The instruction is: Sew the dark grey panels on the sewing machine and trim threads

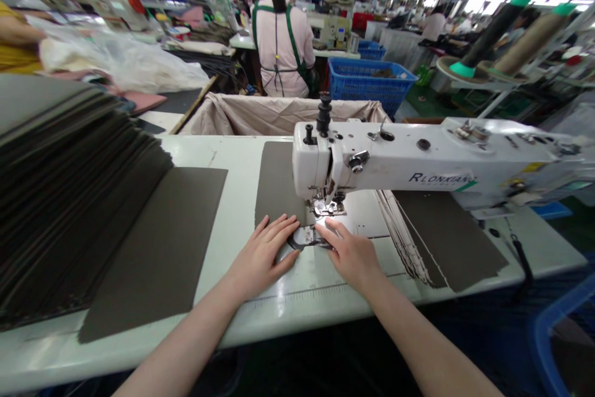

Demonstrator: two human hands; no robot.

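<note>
My left hand (267,254) lies flat with its fingers apart. Its fingertips rest on the near edge of a dark grey-brown fabric panel (279,180), just left of the presser foot (328,206). My right hand (351,256) is on the other side, fingers stretched forward and apart, the tips by a shiny metal guide (305,236) in front of the foot. Any small strip under those fingertips cannot be made out. Over the panel stands a white sewing machine (390,155), its head hiding part of the fabric.
A tall stack of dark panels (69,199) fills the left, with a single panel (162,236) beside it. Stitched panels (446,242) lie under the machine arm. Behind the table are a cloth-lined bin (279,115), a blue basket (367,81) and a seated person (283,38). Thread cones (497,31) stand right.
</note>
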